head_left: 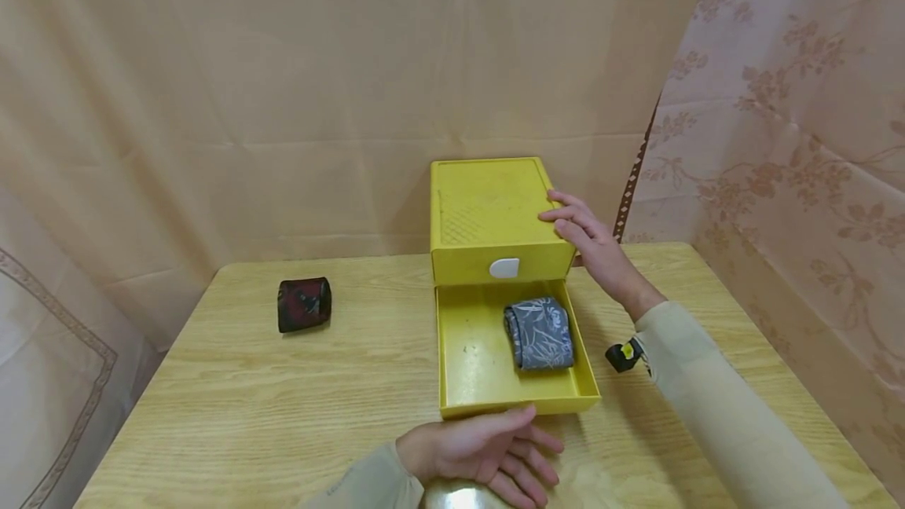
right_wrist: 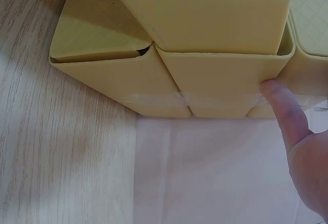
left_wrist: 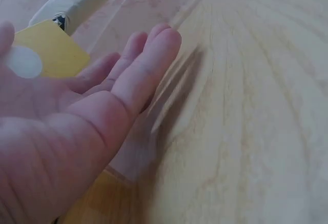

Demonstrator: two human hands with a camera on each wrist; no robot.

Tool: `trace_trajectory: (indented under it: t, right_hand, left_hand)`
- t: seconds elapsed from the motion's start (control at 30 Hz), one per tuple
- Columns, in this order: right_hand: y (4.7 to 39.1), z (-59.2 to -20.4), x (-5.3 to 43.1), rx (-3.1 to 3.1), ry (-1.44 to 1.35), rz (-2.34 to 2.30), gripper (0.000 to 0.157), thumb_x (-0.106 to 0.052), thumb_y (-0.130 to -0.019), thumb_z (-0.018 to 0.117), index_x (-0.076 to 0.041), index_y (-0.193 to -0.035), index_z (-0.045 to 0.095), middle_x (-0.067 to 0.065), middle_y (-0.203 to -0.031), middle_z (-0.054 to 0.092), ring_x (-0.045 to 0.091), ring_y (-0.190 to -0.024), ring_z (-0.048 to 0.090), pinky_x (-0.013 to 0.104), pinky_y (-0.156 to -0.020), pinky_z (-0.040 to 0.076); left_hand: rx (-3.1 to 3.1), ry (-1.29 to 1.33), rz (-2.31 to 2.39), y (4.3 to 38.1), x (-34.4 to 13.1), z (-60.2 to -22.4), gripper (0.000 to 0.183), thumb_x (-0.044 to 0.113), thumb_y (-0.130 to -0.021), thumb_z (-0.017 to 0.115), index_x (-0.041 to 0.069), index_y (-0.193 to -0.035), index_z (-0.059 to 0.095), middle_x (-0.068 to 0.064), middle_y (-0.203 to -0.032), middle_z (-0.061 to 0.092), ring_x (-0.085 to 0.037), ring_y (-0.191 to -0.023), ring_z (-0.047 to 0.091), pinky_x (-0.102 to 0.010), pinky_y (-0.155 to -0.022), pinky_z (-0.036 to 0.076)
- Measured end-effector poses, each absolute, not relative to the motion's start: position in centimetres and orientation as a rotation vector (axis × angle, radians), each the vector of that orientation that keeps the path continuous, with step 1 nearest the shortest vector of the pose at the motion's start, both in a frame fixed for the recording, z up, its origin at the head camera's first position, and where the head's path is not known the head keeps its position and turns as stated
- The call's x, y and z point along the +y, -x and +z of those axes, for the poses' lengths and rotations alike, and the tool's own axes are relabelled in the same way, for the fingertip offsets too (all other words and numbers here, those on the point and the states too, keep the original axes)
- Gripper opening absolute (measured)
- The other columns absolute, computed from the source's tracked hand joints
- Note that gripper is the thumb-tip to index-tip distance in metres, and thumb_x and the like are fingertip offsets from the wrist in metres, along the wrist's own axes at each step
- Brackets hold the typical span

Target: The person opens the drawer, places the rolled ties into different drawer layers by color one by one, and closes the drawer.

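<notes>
A yellow drawer cabinet [head_left: 488,199] stands at the back of the table, and a drawer [head_left: 470,352] below its top one is pulled out. Inside that drawer, toward the right, lies a rolled grey necktie [head_left: 540,332] with a pale leaf pattern. My right hand [head_left: 590,238] rests at the cabinet's upper right edge, fingers extended over the top. In the right wrist view, one digit [right_wrist: 284,106] touches the cabinet's side. My left hand [head_left: 491,450] is just in front of the drawer's front edge, palm turned up, fingers loosely extended, holding nothing.
A rolled dark red and black necktie [head_left: 304,305] lies on the wooden table [head_left: 353,368] left of the cabinet. A beige curtain [head_left: 318,100] hangs behind, and a flowered curtain [head_left: 799,148] hangs along the right. A black wrist strap mount [head_left: 624,355] sits by the right sleeve.
</notes>
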State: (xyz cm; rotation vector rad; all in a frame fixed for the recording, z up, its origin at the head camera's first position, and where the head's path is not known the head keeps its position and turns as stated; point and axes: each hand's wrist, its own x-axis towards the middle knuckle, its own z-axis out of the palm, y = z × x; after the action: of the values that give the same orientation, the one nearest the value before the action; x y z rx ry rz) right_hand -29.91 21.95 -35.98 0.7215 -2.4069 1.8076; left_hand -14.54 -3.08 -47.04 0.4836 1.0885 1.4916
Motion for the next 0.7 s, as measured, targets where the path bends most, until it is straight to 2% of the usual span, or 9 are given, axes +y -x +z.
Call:
trace_trajectory:
  t: [0.37, 0.6, 0.7]
  right_hand:
    - [29.93, -35.97, 21.77, -2.405, -0.720, 1.802, 0.041, -0.036, -0.110, 0.044, -0.005, -0.133, 0.059, -0.009, -0.162, 0.026, 0.028, -0.146, 0.029, 0.041, -0.075, 0.058]
    - [29.96, -36.00, 21.78, -2.405, -0.725, 1.797, 0.041, -0.036, -0.110, 0.044, -0.005, -0.132, 0.059, -0.008, -0.163, 0.026, 0.028, -0.147, 0.028, 0.041, -0.077, 0.058]
    - [29.93, -36.03, 21.86, -2.407, -0.715, 1.800, 0.041, -0.036, -0.110, 0.043, -0.005, -0.133, 0.059, -0.009, -0.162, 0.026, 0.029, -0.147, 0.029, 0.043, -0.078, 0.058]
  left_hand:
    - [1.092, -0.480, 1.548, 14.34, -3.44, -46.91, 0.074, 0.058, -0.104, 0.031, 0.003, -0.153, 0.036, -0.012, -0.127, 0.062, -0.027, -0.107, 0.066, -0.048, -0.095, 0.053]
    - [1.202, -0.453, 1.551, 13.74, -3.23, -46.54, 0.069, 0.057, -0.103, 0.032, 0.010, -0.153, 0.043, -0.010, -0.120, 0.066, -0.019, -0.094, 0.067, -0.036, -0.083, 0.057]
    - [1.225, -0.441, 1.551, 13.60, -3.19, -46.38, 0.068, 0.057, -0.103, 0.033, 0.013, -0.154, 0.043, -0.009, -0.117, 0.067, -0.019, -0.091, 0.067, -0.034, -0.081, 0.057]
